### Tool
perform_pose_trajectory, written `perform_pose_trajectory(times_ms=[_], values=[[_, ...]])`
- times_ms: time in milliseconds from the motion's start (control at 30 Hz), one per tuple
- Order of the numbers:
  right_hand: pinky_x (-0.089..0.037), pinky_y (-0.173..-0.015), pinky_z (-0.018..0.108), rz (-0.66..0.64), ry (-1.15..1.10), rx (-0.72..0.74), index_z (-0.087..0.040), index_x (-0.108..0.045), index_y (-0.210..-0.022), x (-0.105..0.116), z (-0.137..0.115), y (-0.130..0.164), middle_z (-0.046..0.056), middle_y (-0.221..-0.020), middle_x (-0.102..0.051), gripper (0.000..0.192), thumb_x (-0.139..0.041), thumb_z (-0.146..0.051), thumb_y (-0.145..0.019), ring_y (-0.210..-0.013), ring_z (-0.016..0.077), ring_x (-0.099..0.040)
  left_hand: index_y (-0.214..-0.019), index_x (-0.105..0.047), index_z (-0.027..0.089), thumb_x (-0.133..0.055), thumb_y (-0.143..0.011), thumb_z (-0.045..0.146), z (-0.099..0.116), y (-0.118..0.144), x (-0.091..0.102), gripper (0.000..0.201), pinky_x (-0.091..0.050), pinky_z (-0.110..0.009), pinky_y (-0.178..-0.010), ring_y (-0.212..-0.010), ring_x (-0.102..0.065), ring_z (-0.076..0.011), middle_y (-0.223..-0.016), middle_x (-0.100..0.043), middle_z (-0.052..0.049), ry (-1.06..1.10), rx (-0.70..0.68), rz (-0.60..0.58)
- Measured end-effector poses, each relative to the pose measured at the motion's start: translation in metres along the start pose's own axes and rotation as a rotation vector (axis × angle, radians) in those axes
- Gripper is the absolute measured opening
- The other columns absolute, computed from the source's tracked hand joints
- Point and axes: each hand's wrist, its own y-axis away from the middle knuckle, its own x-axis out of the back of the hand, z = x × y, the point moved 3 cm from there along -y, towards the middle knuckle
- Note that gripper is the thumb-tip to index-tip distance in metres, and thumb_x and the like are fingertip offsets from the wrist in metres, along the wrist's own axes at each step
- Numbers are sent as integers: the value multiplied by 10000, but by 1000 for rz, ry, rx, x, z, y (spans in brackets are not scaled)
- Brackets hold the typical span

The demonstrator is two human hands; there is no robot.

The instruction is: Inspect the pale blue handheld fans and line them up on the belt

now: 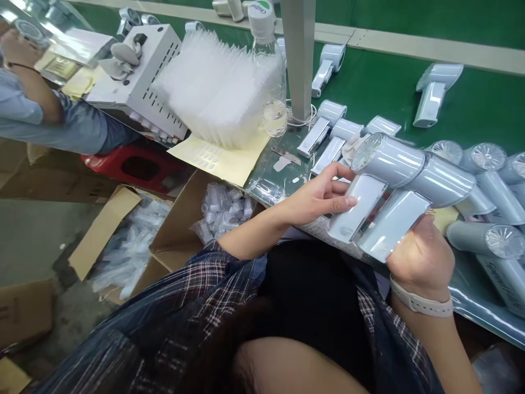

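My left hand (320, 197) grips the handle of a pale grey-blue hair dryer (385, 158), thumb on the front and fingers behind. Beside it, my right hand (426, 257) is closed around the handle of a second hair dryer (445, 180) of the same kind. The two dryers touch, barrels side by side and handles pointing down toward me. Clear film seems to cover both. A crinkled clear wrap shows on the round end of the left one. The fingers of my right hand are mostly hidden behind the handle.
Several more hair dryers lie on the green belt (381, 98) and at right (504, 241). A metal post (299, 60), a bottle (266, 71) and a stack of white plastic sleeves (217, 87) stand ahead. Open cartons (176, 230) sit below left. A co-worker's arm (45, 93) is at far left.
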Motion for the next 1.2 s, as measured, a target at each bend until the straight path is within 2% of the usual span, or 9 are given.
perform_pose_trajectory(times_ms=[133, 233, 300, 433, 533, 700, 833, 1000, 1200], values=[[-688, -986, 530, 15, 70, 62, -281, -870, -1069, -5, -9, 6, 63, -1217, -821, 386, -893, -601, -855, -1072, 312, -780, -1259, -492, 250, -946, -859, 542, 9, 6, 0, 671, -630, -333, -872, -998, -811, -219, -1191, -802, -96, 17, -34, -39], [-639, -1065, 614, -20, 47, 76, -307, -863, -1036, -13, -16, 5, 69, -1179, -818, 255, -797, -522, -915, -1118, 349, -768, -1328, -554, 237, -1005, -775, 494, 7, -1, 1, 758, -603, -393, -1050, -1214, -773, -266, -1332, -764, -125, -11, -92, -66], [-671, -942, 562, -43, 13, 59, -288, -859, -1016, -18, -19, 2, 74, -1023, -793, 259, -735, -489, -911, -991, 322, -753, -1362, -601, 210, -1040, -695, 500, 0, -10, -2, 850, -580, -445, -1116, -1285, -742, -307, -1341, -750, -133, -4, -98, -107], [-602, -641, 399, -108, -13, 68, -244, -803, -879, -24, -22, -4, 58, -787, -676, 293, -674, -505, -911, -720, 243, -636, -1288, -616, 182, -1051, -647, 482, -11, -24, -10, 831, -615, -452, -1005, -1071, -784, -291, -1119, -779, -93, 58, -38, -157], [-555, -576, 375, -118, -19, 44, -218, -756, -799, -22, -19, -5, 65, -753, -644, 358, -678, -556, -891, -672, 232, -609, -1218, -604, 190, -961, -737, 559, -11, -25, -10, 703, -610, -388, -913, -1000, -783, -256, -1104, -785, -107, 108, -24, -91], [-522, -501, 358, -31, -39, 39, -181, -786, -899, -15, -17, -5, 80, -851, -661, 423, -779, -589, -788, -727, 256, -661, -1300, -575, 208, -831, -774, 624, -12, -21, -2, 718, -624, -441, -912, -1059, -818, -325, -1200, -813, -138, 209, 4, -80], [-554, -506, 346, -5, -59, 92, -251, -792, -949, -11, -22, -3, 27, -857, -661, 359, -876, -543, -759, -750, 239, -678, -1403, -624, 194, -902, -804, 556, -12, -19, 4, 752, -620, -428, -984, -1136, -810, -313, -1204, -818, -129, 128, -35, -12], [-681, -771, 412, 124, -24, 213, -253, -829, -1062, -4, -21, -2, 59, -958, -765, 301, -789, -493, -884, -852, 235, -744, -1346, -727, 157, -1028, -729, 519, -11, -22, 6, 776, -586, -339, -985, -1111, -774, -229, -1149, -823, -110, 53, -61, -26], [-658, -594, 388, 181, 10, 161, -289, -814, -995, 5, -7, -9, 24, -908, -801, 117, -731, -335, -926, -771, 244, -772, -1342, -746, 146, -1076, -630, 570, -13, -23, 4, 892, -565, -304, -901, -952, -730, -164, -1024, -803, -67, 66, 9, 12]])
